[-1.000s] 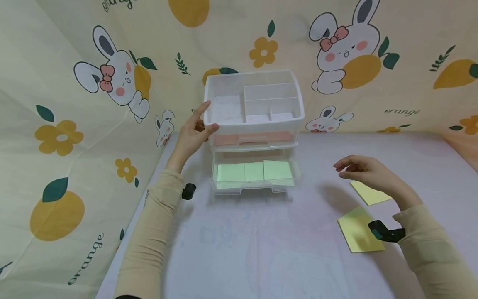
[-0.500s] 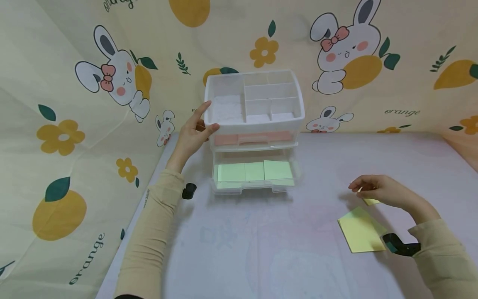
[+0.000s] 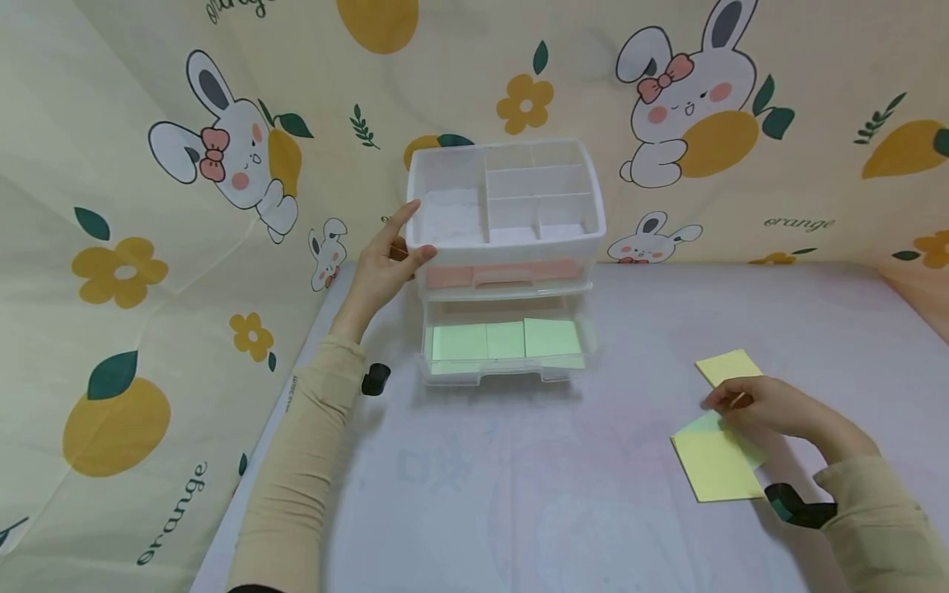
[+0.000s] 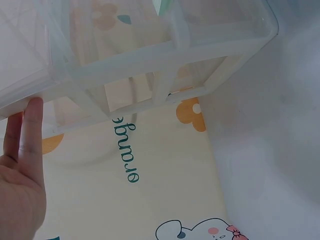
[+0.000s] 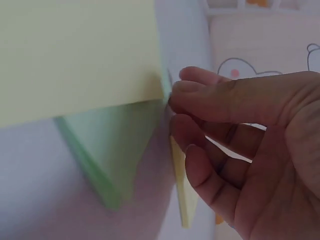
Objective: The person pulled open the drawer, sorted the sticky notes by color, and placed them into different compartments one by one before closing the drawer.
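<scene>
My left hand (image 3: 381, 268) grips the left front corner of a white drawer organizer (image 3: 504, 239), thumb at the front, fingers along the side. In the left wrist view, fingers (image 4: 33, 135) touch the organizer's edge. Its lower clear drawer (image 3: 452, 380) is pulled out and contains light green sticky note pads (image 3: 504, 339). On the right, my right hand (image 3: 778, 412) pinches near the corner of a yellow sticky note pad (image 3: 715, 469). A green pad (image 5: 107, 150) lies askew beneath it. Another yellow pad (image 3: 730, 364) lies just behind the hand.
The upper drawer (image 3: 504, 276), with pink pads in it, is pushed in. Above it, the organizer has an open divided top tray (image 3: 452, 210). A patterned cloth (image 3: 578, 82) hangs behind and at the left of the pale tabletop (image 3: 519, 494).
My right hand has moved right and toward me, from above the back yellow pad down to the front pads. The green corners beneath now show more plainly. The left hand stays put.
</scene>
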The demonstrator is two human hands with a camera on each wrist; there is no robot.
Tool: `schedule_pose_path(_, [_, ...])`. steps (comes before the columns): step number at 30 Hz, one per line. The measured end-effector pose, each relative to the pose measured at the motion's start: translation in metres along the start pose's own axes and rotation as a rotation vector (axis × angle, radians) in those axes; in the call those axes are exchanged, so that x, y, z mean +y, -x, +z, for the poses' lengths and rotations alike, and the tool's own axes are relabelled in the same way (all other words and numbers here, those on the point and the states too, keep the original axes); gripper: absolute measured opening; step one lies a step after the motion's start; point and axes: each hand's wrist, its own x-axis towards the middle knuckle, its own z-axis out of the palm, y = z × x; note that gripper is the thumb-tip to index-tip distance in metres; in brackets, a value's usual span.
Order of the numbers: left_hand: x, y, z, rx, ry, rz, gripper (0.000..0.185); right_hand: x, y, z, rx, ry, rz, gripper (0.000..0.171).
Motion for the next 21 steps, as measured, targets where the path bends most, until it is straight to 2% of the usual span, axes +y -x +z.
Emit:
schedule_pose_path(12, [-0.0008,0.0004,-0.0007,0.004,-0.004,-0.003,0.065,0.0073,0.0004,0.0046,-0.015,-0.045,-0.040,0.033])
schedule_pose_path(21, [-0.0007,0.0006,-0.0006,0.008,-0.003,0.018,0.066,0.0055,-0.0060,0.0059,-0.029,-0.044,-0.070,0.027])
